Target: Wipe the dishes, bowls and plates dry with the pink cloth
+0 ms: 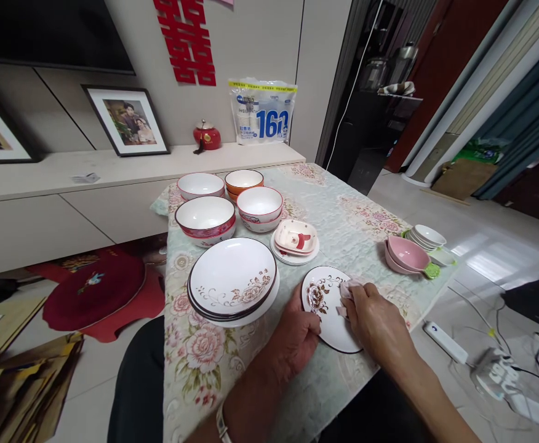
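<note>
A white plate [331, 320] with a dark rim and brown flower print is tilted up near the table's front edge. My left hand [299, 329] grips its left rim, the thumb lying over the face. Bunched in my right hand [371, 314] is a pale cloth or tissue [349, 289], pressed against the plate's right side. Left of the hands lies a stack of larger plates [232, 277] with the same brown print. Just behind the held plate, small square dishes [296, 237] with a red-scarfed figure rest on small round plates [292, 258].
Stacked bowls [205, 215] stand at the table's back left, among them orange ones [244, 179]. Pink bowls [407, 253] and small white bowls [426, 237] sit near the right edge. A flowered cloth [205, 351] covers the table. A red stool [98, 289] is left; power strips [445, 341] lie on the floor.
</note>
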`<state>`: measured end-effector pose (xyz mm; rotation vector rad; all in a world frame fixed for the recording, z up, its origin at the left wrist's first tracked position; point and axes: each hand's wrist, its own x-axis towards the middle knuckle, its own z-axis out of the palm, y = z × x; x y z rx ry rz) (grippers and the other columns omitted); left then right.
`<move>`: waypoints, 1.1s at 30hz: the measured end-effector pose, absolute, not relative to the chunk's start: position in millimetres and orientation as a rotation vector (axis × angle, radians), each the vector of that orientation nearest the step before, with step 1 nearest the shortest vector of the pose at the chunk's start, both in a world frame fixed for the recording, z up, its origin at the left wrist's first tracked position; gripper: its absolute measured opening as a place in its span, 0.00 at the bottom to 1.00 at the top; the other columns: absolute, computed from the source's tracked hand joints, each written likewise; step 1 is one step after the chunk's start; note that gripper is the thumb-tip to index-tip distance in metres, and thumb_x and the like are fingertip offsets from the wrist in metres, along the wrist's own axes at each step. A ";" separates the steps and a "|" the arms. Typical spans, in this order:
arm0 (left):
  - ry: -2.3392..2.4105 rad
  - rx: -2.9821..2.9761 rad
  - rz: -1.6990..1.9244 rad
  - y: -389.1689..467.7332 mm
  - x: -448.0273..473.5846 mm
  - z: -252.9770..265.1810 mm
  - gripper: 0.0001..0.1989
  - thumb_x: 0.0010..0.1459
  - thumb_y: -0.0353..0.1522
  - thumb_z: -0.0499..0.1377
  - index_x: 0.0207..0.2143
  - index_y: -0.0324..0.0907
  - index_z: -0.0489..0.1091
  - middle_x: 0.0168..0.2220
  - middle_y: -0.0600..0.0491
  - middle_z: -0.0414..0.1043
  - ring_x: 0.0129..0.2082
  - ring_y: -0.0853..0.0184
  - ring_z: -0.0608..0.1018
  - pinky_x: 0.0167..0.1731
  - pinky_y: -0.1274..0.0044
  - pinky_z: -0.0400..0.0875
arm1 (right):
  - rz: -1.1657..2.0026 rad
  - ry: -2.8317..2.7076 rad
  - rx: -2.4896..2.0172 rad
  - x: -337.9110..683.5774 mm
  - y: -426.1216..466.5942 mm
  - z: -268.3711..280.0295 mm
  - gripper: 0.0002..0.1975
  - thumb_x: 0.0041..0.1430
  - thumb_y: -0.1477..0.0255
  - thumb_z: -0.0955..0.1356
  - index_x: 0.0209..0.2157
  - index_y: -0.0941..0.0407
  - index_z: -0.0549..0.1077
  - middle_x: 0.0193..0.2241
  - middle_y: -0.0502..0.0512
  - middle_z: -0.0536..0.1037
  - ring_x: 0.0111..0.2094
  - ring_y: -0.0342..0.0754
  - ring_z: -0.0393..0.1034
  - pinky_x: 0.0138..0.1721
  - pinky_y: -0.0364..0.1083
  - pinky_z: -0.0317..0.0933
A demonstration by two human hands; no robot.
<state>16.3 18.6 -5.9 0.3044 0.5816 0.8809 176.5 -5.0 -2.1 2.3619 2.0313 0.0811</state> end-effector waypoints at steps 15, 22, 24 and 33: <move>0.505 0.320 0.865 19.5 12.4 -9.7 0.38 0.29 0.16 0.55 0.48 0.43 0.72 0.42 0.53 0.77 0.44 0.62 0.77 0.39 0.77 0.68 | -0.714 2.977 2.122 145.3 -3.9 -3.5 0.13 0.68 0.75 0.63 0.49 0.53 0.75 0.43 0.58 0.74 0.45 0.52 0.71 0.45 0.49 0.68; 0.507 0.220 0.897 22.4 22.0 -14.9 0.22 0.54 0.32 0.64 0.52 0.41 0.70 0.46 0.45 0.79 0.47 0.55 0.79 0.45 0.66 0.72 | -0.939 2.930 1.900 190.5 -35.2 6.7 0.14 0.69 0.74 0.64 0.50 0.48 0.76 0.46 0.56 0.75 0.49 0.50 0.72 0.49 0.47 0.69; 0.494 0.209 0.909 22.2 24.3 -19.4 0.21 0.58 0.36 0.64 0.53 0.40 0.70 0.49 0.42 0.78 0.49 0.53 0.78 0.48 0.63 0.72 | -0.762 2.856 2.056 202.4 -33.5 0.0 0.14 0.68 0.74 0.64 0.49 0.49 0.77 0.45 0.57 0.75 0.47 0.51 0.73 0.46 0.47 0.70; 0.574 0.149 0.927 21.4 22.2 -24.1 0.18 0.64 0.36 0.60 0.54 0.40 0.71 0.53 0.43 0.78 0.54 0.54 0.77 0.53 0.65 0.71 | -0.077 2.525 2.463 185.1 16.4 -21.6 0.16 0.68 0.71 0.62 0.50 0.57 0.77 0.41 0.61 0.75 0.40 0.54 0.74 0.42 0.51 0.70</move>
